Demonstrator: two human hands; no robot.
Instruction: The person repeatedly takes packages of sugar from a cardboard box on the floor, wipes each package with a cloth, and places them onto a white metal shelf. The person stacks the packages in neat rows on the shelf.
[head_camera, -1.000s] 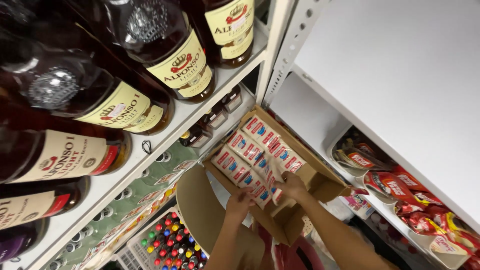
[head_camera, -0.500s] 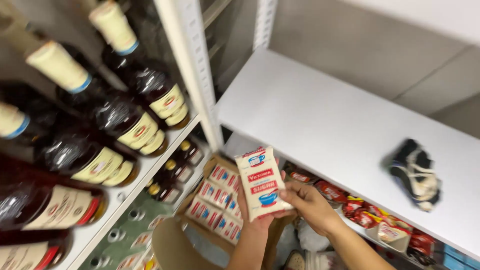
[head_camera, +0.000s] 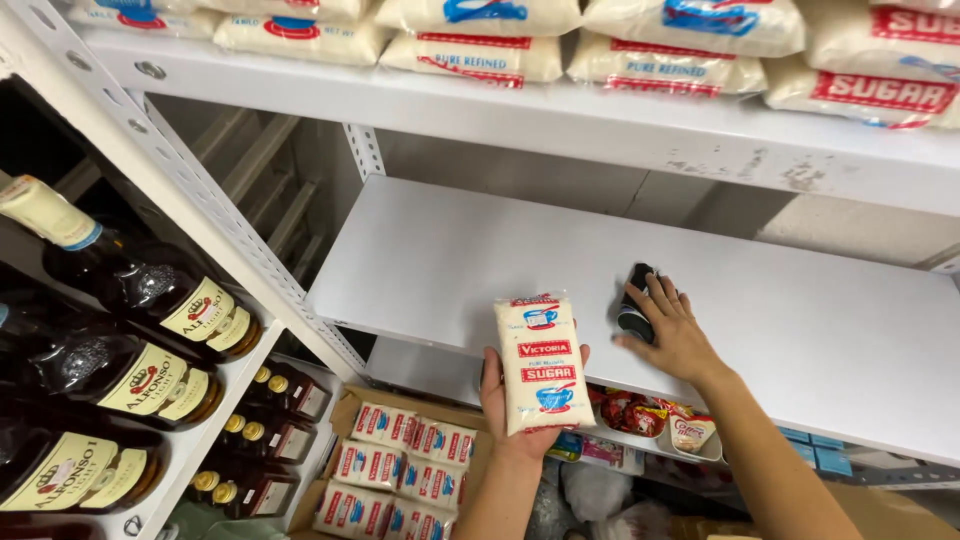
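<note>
My left hand (head_camera: 497, 398) holds a white sugar bag (head_camera: 542, 362) upright, just in front of the grey metal shelf (head_camera: 480, 260). The bag has red and blue print. My right hand (head_camera: 674, 334) lies on that shelf to the right of the bag, fingers spread over a small dark object (head_camera: 635, 301). Below my arms sits an open cardboard box (head_camera: 395, 470) with several more sugar bags of the same kind.
Large white sugar sacks (head_camera: 640, 40) fill the shelf above. Dark liquor bottles (head_camera: 150, 300) lie on the rack at the left behind a slotted upright post (head_camera: 190, 190). Red snack packets (head_camera: 640, 415) sit on the shelf underneath.
The view has swung up and right from the box to the grey shelf. My left hand lifted one sugar bag out of the box. My right hand moved onto the dark object.
</note>
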